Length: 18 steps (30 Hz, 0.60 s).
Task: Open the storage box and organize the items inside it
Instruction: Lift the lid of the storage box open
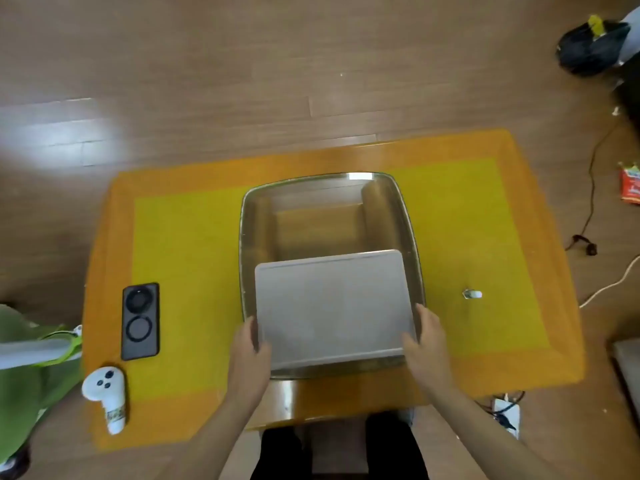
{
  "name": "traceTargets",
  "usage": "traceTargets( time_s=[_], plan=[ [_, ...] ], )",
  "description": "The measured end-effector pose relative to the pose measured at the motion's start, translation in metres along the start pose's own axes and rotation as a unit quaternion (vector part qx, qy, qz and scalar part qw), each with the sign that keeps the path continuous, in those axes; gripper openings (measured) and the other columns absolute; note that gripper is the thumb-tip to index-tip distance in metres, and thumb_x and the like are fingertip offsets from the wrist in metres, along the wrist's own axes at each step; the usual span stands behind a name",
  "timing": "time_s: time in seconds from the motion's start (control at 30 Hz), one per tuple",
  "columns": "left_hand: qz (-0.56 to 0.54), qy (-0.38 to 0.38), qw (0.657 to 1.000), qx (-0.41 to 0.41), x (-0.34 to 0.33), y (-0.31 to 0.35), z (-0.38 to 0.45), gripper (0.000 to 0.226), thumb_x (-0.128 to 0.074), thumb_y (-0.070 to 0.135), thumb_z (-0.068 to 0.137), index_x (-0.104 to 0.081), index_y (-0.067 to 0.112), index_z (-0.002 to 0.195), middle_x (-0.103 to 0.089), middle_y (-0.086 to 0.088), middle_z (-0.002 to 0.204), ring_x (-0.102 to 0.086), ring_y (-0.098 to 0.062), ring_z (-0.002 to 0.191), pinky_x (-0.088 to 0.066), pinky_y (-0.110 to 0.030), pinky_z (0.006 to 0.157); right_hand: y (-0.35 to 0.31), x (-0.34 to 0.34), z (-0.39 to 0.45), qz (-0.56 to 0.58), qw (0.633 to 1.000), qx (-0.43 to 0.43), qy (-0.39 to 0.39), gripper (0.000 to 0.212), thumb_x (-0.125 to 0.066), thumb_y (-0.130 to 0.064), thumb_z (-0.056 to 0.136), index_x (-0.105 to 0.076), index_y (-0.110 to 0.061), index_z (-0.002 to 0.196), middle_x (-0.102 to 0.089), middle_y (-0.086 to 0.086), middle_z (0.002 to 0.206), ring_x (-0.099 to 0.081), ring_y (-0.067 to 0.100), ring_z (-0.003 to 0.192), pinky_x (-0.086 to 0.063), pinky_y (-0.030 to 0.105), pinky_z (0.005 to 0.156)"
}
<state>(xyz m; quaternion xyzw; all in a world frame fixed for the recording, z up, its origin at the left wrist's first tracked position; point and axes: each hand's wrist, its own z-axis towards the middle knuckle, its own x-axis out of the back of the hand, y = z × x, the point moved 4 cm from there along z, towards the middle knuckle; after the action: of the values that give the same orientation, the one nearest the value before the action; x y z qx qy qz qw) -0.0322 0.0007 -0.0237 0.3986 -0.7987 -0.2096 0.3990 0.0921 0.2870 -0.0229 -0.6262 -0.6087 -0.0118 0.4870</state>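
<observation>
Gripping the white lid (332,306) by its short ends, left hand (251,344) and right hand (427,337) curl their fingers around it, centred between them above the clear storage box (325,216).

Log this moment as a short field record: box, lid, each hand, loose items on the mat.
box: clear storage box on the yellow and orange mat, nothing visible inside
lid: white lid over the box's near half
left hand: grips lid's left edge
right hand: grips lid's right edge
mat left: black phone, white controller
mat right: small white object
</observation>
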Motion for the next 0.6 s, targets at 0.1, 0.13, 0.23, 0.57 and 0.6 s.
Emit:
traceTargets(
  time_s=[0.1, 0.13, 0.23, 0.57, 0.6],
  plan=[
    [-0.012, -0.024, 0.999, 0.03, -0.019, 0.005, 0.017, 0.05, -0.048, 0.005, 0.094, -0.04, 0.023, 0.14, -0.048, 0.0, 0.139, -0.046, -0.022, 0.131, -0.043, -0.045, 0.109, 0.0, -0.014, 0.013, 0.033, 0.997, -0.035, -0.051, 0.056, -0.055, -0.01, 0.099, -0.035, -0.022, 0.15, -0.047, 0.002, 0.147, -0.045, 0.024, 0.137, -0.043, 0.048, 0.113],
    [-0.026, -0.025, 0.998, 0.043, -0.025, 0.005, 0.02, 0.05, -0.048, 0.002, 0.092, -0.04, 0.025, 0.137, -0.05, 0.0, 0.137, -0.048, -0.023, 0.128, -0.045, -0.045, 0.108, 0.0, -0.017, 0.015, 0.049, 0.995, -0.05, -0.07, 0.055, -0.056, -0.01, 0.098, -0.036, -0.024, 0.148, -0.05, 0.001, 0.143, -0.048, 0.024, 0.134, -0.045, 0.051, 0.111],
    [-0.05, -0.005, 0.996, 0.07, -0.032, -0.003, 0.015, 0.056, -0.047, 0.001, 0.092, -0.037, 0.024, 0.142, -0.047, 0.0, 0.143, -0.047, -0.024, 0.131, -0.045, -0.049, 0.108, 0.002, -0.022, 0.014, 0.07, 0.993, -0.069, -0.066, 0.056, -0.058, -0.011, 0.099, -0.035, -0.025, 0.148, -0.052, -0.001, 0.141, -0.05, 0.023, 0.132, -0.048, 0.054, 0.108],
    [-0.135, 0.078, 0.987, 0.023, -0.015, 0.031, 0.013, 0.055, -0.049, 0.003, 0.095, -0.04, 0.035, 0.139, -0.046, 0.039, 0.114, -0.05, 0.025, 0.102, -0.043, -0.004, 0.075, -0.02, -0.006, 0.011, 0.166, 0.985, -0.041, -0.006, 0.065, -0.06, -0.006, 0.096, -0.035, -0.026, 0.152, -0.054, -0.003, 0.143, -0.052, 0.021, 0.13, -0.051, 0.044, 0.105],
    [-0.139, 0.079, 0.987, 0.006, -0.012, 0.04, 0.019, 0.054, -0.048, 0.002, 0.095, -0.042, 0.033, 0.138, -0.047, 0.038, 0.113, -0.049, 0.029, 0.099, -0.044, -0.006, 0.075, -0.028, -0.002, 0.016, 0.172, 0.985, -0.02, 0.001, 0.064, -0.06, -0.005, 0.095, -0.038, -0.027, 0.15, -0.056, -0.006, 0.139, -0.054, 0.018, 0.127, -0.053, 0.039, 0.101]
  ],
)
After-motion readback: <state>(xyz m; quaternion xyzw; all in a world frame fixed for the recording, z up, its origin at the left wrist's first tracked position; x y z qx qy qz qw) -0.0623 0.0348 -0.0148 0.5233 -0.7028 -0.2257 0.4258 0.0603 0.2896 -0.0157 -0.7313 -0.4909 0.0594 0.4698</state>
